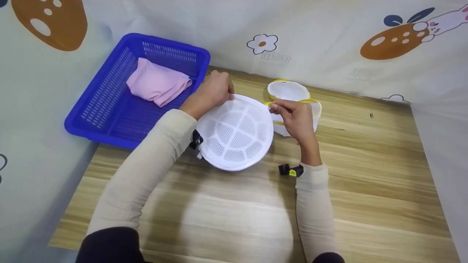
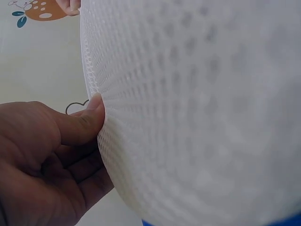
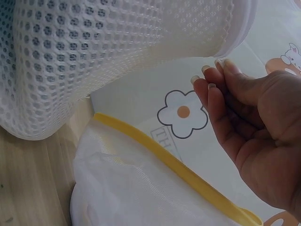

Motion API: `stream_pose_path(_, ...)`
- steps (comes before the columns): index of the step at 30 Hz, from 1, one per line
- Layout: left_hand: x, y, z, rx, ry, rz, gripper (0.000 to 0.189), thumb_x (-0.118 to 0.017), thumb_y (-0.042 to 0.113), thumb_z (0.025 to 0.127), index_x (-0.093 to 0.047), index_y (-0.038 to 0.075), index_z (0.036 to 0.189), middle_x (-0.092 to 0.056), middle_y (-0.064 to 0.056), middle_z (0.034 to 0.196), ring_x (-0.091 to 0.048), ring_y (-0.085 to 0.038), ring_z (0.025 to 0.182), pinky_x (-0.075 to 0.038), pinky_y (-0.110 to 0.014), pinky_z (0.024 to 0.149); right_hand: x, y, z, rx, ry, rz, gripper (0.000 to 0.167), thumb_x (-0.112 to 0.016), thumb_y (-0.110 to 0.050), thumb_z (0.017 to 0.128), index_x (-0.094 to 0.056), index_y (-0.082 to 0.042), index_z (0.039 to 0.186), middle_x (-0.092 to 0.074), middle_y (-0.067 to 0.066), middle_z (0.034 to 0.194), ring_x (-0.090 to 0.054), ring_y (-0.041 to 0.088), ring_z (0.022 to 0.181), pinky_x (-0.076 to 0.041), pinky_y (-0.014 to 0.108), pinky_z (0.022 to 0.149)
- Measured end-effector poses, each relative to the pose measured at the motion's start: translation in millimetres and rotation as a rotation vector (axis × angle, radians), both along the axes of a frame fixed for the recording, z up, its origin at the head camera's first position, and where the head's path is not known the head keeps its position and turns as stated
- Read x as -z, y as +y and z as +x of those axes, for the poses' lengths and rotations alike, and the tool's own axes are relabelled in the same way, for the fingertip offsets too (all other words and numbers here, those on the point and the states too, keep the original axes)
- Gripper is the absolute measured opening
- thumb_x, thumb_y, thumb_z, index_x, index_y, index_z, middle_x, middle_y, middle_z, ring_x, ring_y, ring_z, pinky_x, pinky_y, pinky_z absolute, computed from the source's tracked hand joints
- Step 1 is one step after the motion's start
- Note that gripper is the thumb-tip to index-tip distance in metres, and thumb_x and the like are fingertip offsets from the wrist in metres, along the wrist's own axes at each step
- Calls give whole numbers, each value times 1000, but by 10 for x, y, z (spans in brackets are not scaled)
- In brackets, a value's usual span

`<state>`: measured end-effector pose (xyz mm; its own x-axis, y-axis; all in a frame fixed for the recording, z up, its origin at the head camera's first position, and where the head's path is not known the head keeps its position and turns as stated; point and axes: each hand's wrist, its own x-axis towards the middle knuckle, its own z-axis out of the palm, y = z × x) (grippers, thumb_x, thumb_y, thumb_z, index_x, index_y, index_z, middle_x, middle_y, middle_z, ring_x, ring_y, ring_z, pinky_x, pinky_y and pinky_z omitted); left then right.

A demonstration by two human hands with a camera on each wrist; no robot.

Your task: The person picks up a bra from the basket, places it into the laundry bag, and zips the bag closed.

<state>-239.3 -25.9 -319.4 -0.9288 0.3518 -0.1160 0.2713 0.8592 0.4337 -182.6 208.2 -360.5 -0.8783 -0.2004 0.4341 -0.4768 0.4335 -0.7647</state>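
White sheeting [image 1: 226, 29] printed with a flower, a rabbit and brown spotted shapes covers the walls behind a wood-grained tabletop [image 1: 373, 197].

Near the middle of the frame, the left hand [image 1: 215, 89] pinches the upper edge of a round white mesh bag [image 1: 236, 131], thumb on one face and fingers on the other. The right hand [image 1: 298, 117] has thumb and forefinger pressed together at the bag's upper right edge, pinching a small white bit there. The bag hangs between the two hands, its ribbed, netted round face turned toward the head camera.

Just behind the right hand, right of centre, sit two white pouches with yellow trim [image 1: 289, 91], one above the other in the frame and partly covered by the hand. A blue basket [image 1: 124, 122] fills the upper left, tilted in the frame, with a folded pink cloth [image 1: 159, 81] lying inside. Cream sleeves [image 1: 140, 175] run to the lower edge, ending in dark cloth at lower left and lower right; a small black device [image 1: 285, 169] shows beside the right wrist.
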Motion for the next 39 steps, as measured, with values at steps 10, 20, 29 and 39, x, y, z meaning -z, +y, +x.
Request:
stream_pose_path(10,3,-25,15,-28,-6,-2,13,-69,13,86,-78,9,94,-68,-13,104,-52,-33,109,-41,-43,93,-21,-3,14,-18,37,-8,9,-65,6,85,-70,12,89,-69,21,81,-69,33,73,-55,30,69)
stream_pose_path(20,6,-65,15,-62,-18,11,14,-69,13,86,-77,6,96,-69,-13,104,-56,-30,105,-44,-42,91,-26,2,15,12,12,19,10,-65,3,86,-71,10,89,-70,18,82,-69,28,75,-55,28,69)
stream_pose_path(29,2,-78,12,-78,-46,6,15,-67,12,87,-76,5,97,-69,-12,105,-56,-28,105,-42,-41,94,-29,4,15,8,-6,11,10,-65,3,86,-71,10,90,-70,19,83,-69,28,75,-55,27,69)
stream_pose_path(39,5,-102,-7,-72,-15,2,16,-67,11,84,-76,5,96,-69,-14,106,-53,-34,112,-38,-45,97,-23,14,11,8,-5,3,8,-65,4,86,-72,9,88,-70,18,81,-69,27,74,-54,27,70)
